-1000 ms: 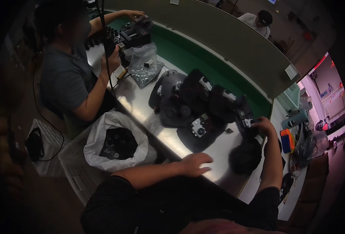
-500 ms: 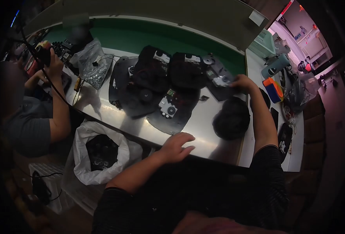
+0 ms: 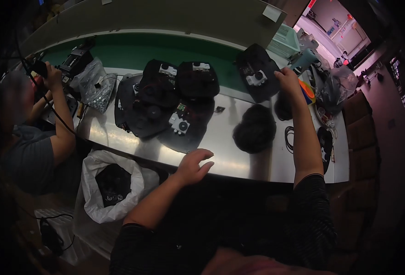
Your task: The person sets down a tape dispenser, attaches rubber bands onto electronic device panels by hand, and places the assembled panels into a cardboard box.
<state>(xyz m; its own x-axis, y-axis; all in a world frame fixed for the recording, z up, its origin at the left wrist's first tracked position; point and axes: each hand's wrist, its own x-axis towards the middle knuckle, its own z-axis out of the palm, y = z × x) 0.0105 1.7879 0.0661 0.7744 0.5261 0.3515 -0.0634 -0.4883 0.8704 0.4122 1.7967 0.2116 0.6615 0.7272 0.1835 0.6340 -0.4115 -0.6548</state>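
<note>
My right hand (image 3: 288, 81) grips the edge of a black plastic panel (image 3: 253, 59), raised and tilted near the green back wall. A white module (image 3: 256, 79) with a round dark centre is fixed on its face. My left hand (image 3: 193, 167) is by the table's front edge, thumb and fingers apart, holding nothing. Just beyond it lies a similar panel (image 3: 191, 137) with a white module. More such panels overlap behind it, including one black panel (image 3: 159, 94) and another (image 3: 198, 82). A round black bundle (image 3: 254, 129), its kind unclear, sits below the raised panel.
On the left, another person (image 3: 37, 137) handles a dark object near a clear bag (image 3: 94, 91) of small metal parts. A white-lined bin (image 3: 90, 201) stands below the table edge. At right are a coiled cable (image 3: 289, 139), an orange-and-blue object (image 3: 307, 91) and a green crate (image 3: 285, 40).
My right hand has lifted the panel off the table, turning its face toward me. My left hand stays by the table edge. The whole view has shifted slightly.
</note>
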